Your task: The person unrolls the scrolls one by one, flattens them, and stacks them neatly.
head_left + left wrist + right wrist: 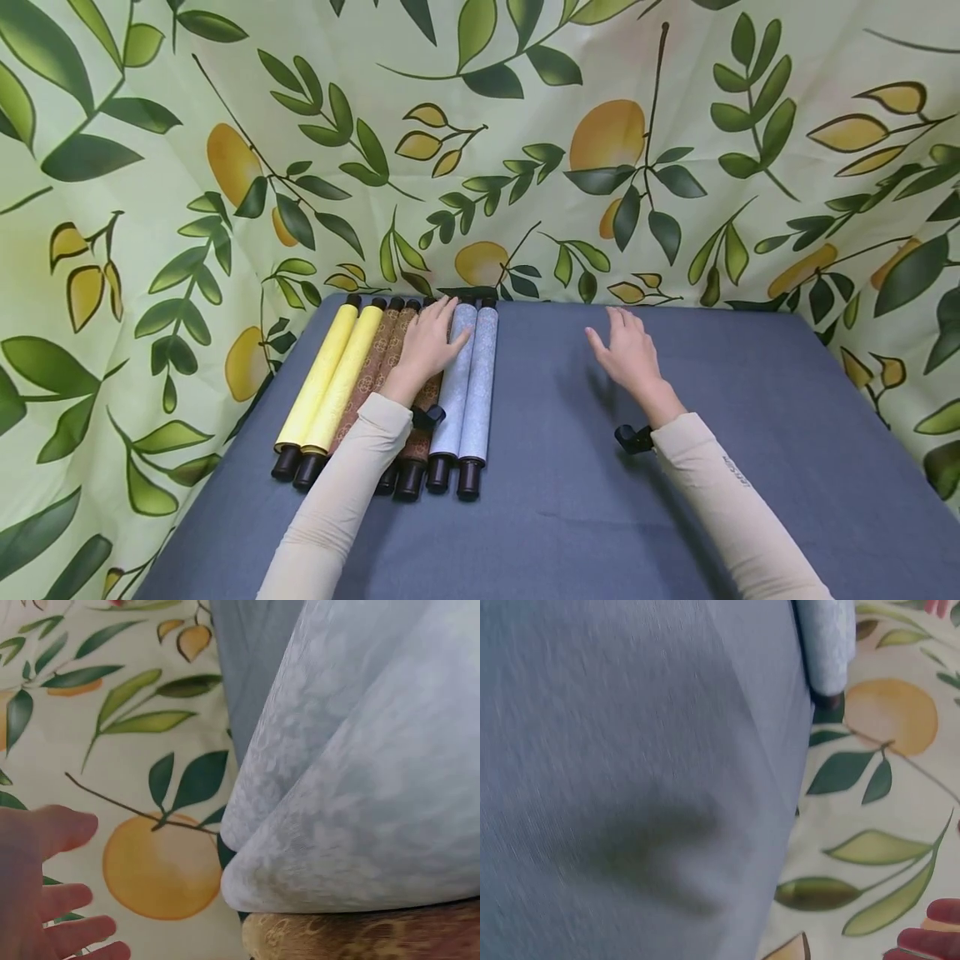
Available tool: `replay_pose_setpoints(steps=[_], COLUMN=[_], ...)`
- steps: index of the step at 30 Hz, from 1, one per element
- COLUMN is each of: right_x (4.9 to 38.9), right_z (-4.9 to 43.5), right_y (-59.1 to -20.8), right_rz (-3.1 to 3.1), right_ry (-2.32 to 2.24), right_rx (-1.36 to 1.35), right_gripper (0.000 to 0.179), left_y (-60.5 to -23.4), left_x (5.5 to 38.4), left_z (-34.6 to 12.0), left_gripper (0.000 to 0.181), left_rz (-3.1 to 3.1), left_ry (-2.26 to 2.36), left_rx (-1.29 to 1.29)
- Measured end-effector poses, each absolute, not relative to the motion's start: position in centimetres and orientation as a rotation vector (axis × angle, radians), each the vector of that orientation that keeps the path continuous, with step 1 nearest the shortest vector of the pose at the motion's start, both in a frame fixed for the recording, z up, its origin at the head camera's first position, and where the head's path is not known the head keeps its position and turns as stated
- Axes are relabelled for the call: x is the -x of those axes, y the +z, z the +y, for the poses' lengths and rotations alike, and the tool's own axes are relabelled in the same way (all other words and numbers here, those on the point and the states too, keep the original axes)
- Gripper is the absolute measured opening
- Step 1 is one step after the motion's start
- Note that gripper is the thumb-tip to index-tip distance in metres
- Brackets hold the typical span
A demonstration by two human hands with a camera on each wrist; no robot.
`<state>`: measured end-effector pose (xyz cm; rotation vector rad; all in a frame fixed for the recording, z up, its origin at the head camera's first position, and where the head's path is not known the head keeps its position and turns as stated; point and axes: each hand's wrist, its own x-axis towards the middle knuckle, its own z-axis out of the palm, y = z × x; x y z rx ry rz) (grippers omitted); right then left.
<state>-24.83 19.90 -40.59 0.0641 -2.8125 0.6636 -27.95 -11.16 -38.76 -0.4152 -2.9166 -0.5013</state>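
A row of rolled scrolls with dark end knobs lies on the left of the table: two yellow scrolls [341, 367], several brown patterned scrolls [371, 367] and two light blue scrolls [480, 383]. Over the brown and blue ones hovers my left hand [431, 342], its fingers extended and thumb spread, holding nothing. It hides part of the brown scrolls. The left wrist view shows the pale blue rolls [360, 802] close up, beside a brown one [360, 934]. To the right, my right hand [626, 350] is above the bare cloth, fingers extended, with nothing in it.
A grey-blue cloth [555, 517] covers the table. Behind and beside it hangs a pale curtain [525, 125] printed with leaves and orange fruit, meeting the table's far edge. A dark band [633, 437] sits at the right wrist.
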Motion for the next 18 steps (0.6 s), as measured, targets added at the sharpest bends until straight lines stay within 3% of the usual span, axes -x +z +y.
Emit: replay_pose_setpoints(steps=[18], right_x=[22.1], right_z=[14.4], right_y=[-42.5], right_rz=[-2.848], right_ry=[0.843], right_rx=[-0.295], right_gripper=[0.046], left_y=[-40.8], left_x=[23.4], left_z=[-13.1], left_gripper=[0.056], left_rz=[-2.961], left_ry=[-0.897], left_rx=[0.574])
